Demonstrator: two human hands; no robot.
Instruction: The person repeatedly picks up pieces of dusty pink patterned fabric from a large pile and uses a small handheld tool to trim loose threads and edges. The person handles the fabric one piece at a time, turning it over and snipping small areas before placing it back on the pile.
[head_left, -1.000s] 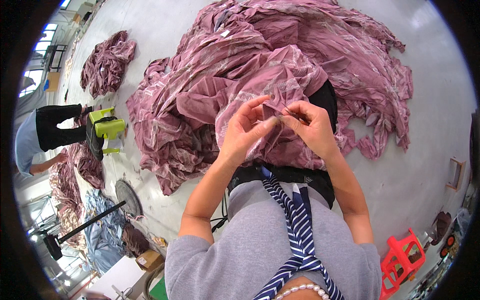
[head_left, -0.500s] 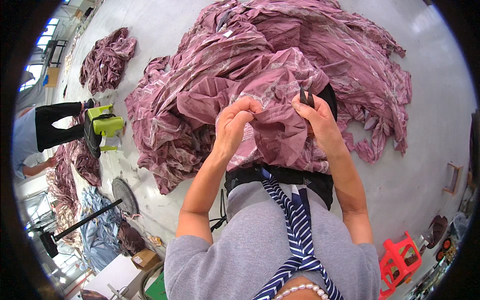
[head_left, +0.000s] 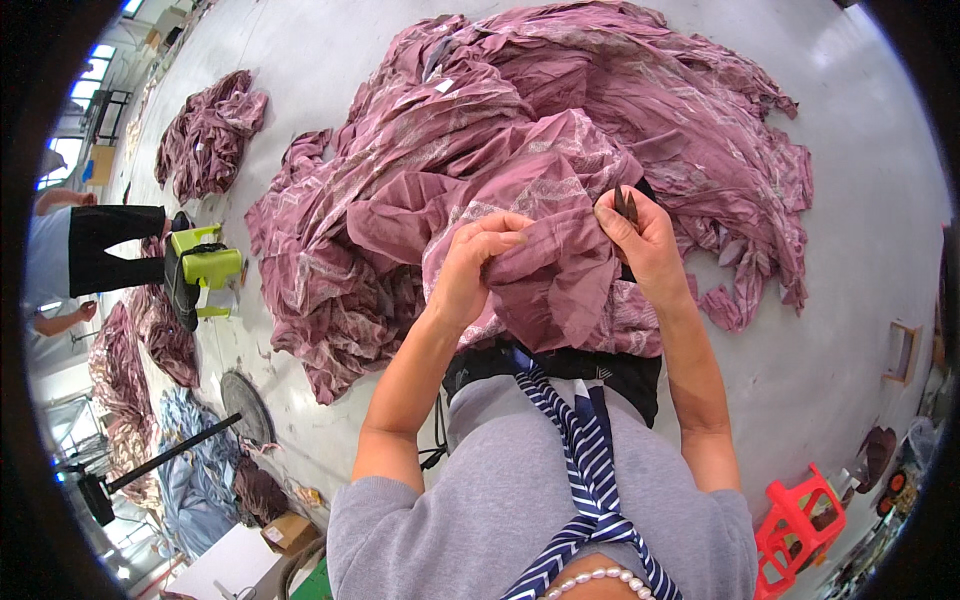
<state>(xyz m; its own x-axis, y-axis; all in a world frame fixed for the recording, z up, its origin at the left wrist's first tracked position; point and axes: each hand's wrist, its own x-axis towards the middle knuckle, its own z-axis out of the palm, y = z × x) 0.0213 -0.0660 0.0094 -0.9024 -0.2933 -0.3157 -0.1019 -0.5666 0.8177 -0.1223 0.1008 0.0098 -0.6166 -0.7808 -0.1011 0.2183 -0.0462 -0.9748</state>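
A large heap of mauve patterned fabric (head_left: 420, 185) spreads over the floor in front of me and up onto my lap. My left hand (head_left: 474, 262) is closed on a fold of this fabric, pinching its edge between thumb and fingers. Opposite it, my right hand (head_left: 640, 238) pinches the same edge, so a short stretch lies between both hands. Dark thread snips (head_left: 626, 205) are also held in my right hand, their pointed blades sticking up past the fingers. The snips' handle end is hidden in the palm.
A smaller mauve fabric pile (head_left: 210, 130) lies at the far left. Below it, a person (head_left: 100, 245) stands by a lime-green stool (head_left: 212, 262). A round-based stand (head_left: 248, 408) and blue fabric (head_left: 190, 460) are at lower left, a red stool (head_left: 800, 525) at lower right.
My hands have moved slightly apart, stretching the fabric edge between them, and the right hand has shifted a little right with the snips. The person at left has changed arm position.
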